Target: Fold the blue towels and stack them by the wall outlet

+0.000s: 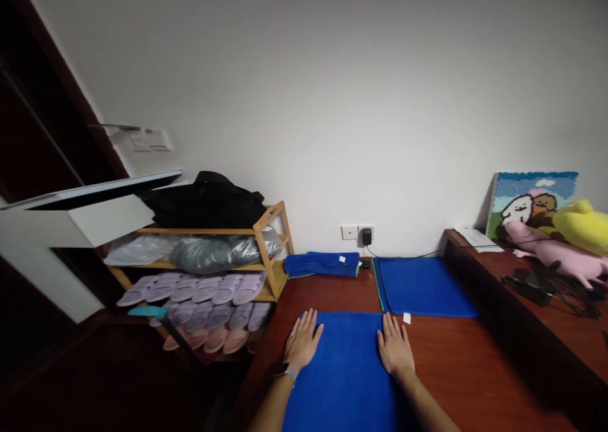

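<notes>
Left hand (303,342) and right hand (395,346), both released, seemingly smooth a towel (346,381) near the desk (475,362)'s left edge; the next move likely needs pinched corners.

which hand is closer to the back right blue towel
Right. The right hand is just in front of that blue towel; the left hand is farther away, out to its left.

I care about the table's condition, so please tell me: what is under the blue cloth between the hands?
The blue cloth lies on the reddish-brown table, visible beside it. Whatever is directly beneath is covered and cannot be seen.
</notes>
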